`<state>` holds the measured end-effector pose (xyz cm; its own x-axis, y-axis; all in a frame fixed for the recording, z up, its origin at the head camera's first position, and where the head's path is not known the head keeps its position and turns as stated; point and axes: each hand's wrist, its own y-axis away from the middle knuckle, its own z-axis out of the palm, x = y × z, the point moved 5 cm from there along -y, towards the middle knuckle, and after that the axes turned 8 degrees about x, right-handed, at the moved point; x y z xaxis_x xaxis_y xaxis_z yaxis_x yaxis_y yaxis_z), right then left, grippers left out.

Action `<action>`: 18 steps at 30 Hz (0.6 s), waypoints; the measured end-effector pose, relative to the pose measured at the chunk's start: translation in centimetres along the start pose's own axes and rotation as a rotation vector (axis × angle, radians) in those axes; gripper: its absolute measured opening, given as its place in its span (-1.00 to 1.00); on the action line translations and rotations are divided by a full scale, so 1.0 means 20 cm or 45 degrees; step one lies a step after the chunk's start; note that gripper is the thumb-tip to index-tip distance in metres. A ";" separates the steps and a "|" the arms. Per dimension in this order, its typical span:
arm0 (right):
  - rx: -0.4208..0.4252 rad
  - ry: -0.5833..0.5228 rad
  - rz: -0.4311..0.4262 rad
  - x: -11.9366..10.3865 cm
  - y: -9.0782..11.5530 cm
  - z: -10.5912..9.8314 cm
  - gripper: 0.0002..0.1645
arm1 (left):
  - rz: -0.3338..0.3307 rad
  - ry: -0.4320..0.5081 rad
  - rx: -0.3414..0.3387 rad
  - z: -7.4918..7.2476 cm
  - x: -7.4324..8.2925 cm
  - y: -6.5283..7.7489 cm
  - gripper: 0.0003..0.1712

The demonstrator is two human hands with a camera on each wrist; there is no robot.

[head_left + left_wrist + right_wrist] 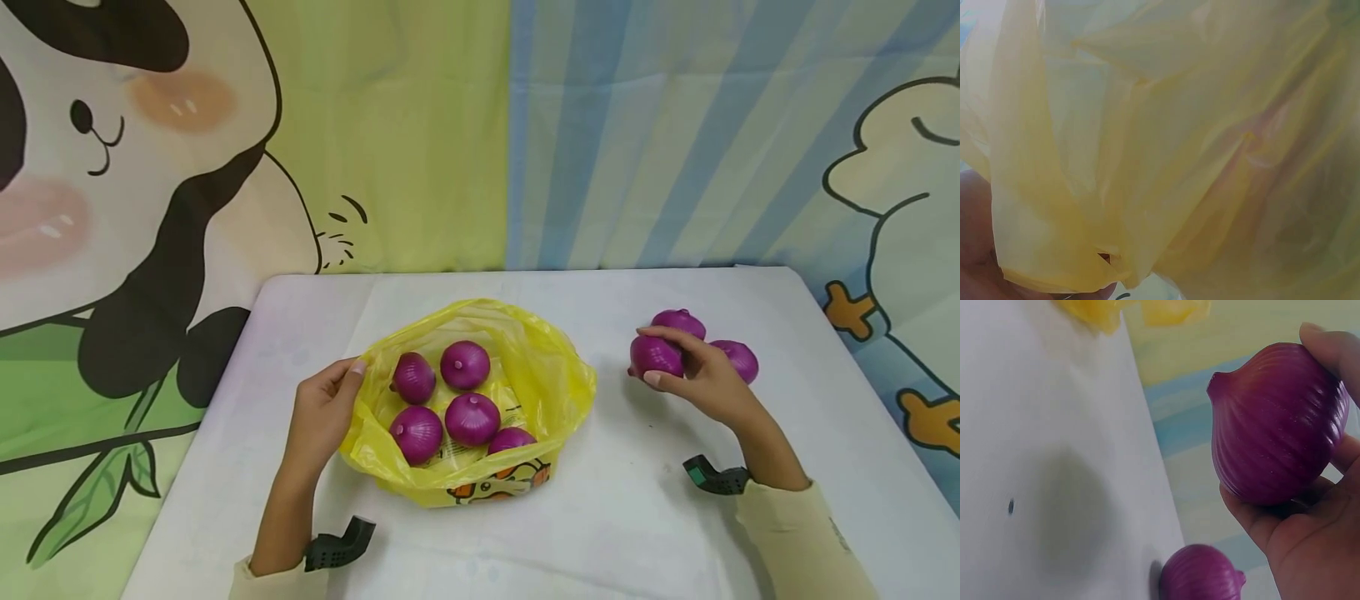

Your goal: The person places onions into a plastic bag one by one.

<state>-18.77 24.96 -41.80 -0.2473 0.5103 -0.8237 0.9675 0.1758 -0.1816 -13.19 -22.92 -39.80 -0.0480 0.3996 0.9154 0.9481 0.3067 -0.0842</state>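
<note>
My left hand [324, 408] pinches the left rim of a yellow plastic bag [573, 383], whose mouth is spread wide. Several purple onions lie inside, one onion [465, 365] at the back and another [416, 435] at the front left. In the left wrist view the bag's film [1147, 156] fills nearly everything. To the right of the bag, my right hand [705, 375] grips an onion [1279, 425] between thumb and fingers, held above the tabletop with its shadow below. Two more onions [678, 322] [737, 360] rest on the table just behind and beside that hand.
The white-covered table [615, 517] ends at a back edge against a printed curtain [420, 133] with a panda and stripes. Black wrist cameras [341, 546] [716, 477] sit on both wrists. A printed animal face [498, 485] shows on the bag's front.
</note>
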 end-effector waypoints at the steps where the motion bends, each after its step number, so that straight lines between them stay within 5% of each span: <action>1: 0.002 -0.012 -0.005 -0.01 0.00 0.00 -0.23 | 0.000 0.001 0.000 0.00 0.00 0.00 -0.44; 18: -0.111 -0.369 -0.147 -0.20 -0.09 0.06 -0.28 | 0.005 -0.011 -0.003 0.00 0.00 0.00 -0.44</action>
<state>-19.43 21.51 -38.83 -0.3177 0.2238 -0.9214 0.9229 0.2959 -0.2463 -13.24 -22.85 -39.84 -0.0468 0.4081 0.9117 0.9489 0.3032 -0.0870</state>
